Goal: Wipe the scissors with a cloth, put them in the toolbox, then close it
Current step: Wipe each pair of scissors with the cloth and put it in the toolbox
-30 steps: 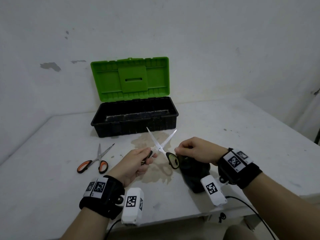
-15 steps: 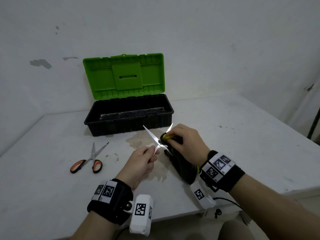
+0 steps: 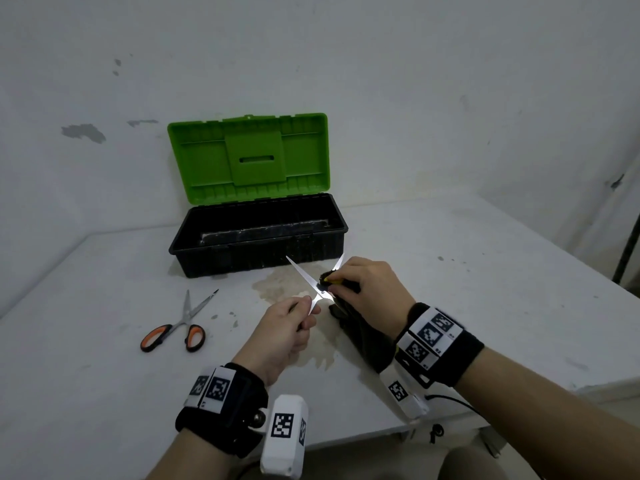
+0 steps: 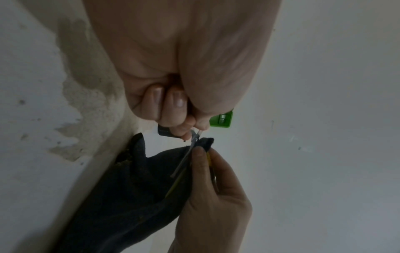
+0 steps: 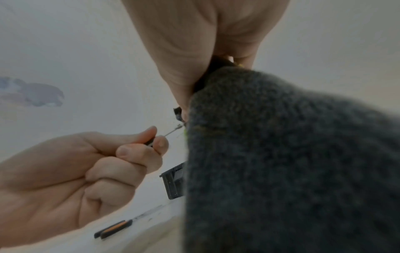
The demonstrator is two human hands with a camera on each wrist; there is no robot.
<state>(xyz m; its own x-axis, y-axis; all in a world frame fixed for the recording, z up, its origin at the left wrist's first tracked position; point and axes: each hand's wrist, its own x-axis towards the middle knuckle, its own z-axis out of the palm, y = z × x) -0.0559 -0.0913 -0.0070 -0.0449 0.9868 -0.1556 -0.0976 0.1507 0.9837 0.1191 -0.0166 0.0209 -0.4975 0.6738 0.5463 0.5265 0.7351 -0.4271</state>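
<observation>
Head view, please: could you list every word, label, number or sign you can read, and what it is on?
No readable words or brand names anywhere.
Wrist bands and wrist cameras: black-and-white square code markers only; the tiny characters beside them are too small to read.
Toolbox and orange-handled scissors: no visible lettering.

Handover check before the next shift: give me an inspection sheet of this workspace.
Surface: white table, stained patch in front of the toolbox.
Job's things: open-bladed scissors held above the table; dark cloth around one blade; toolbox open, green lid up.
Clutter: orange-handled scissors lying to the left.
Hands: left hand grips the scissors' handle; right hand pinches the cloth on the blade.
Cables: black cable at the table's near edge.
Surroundings: scuffed white wall.
</observation>
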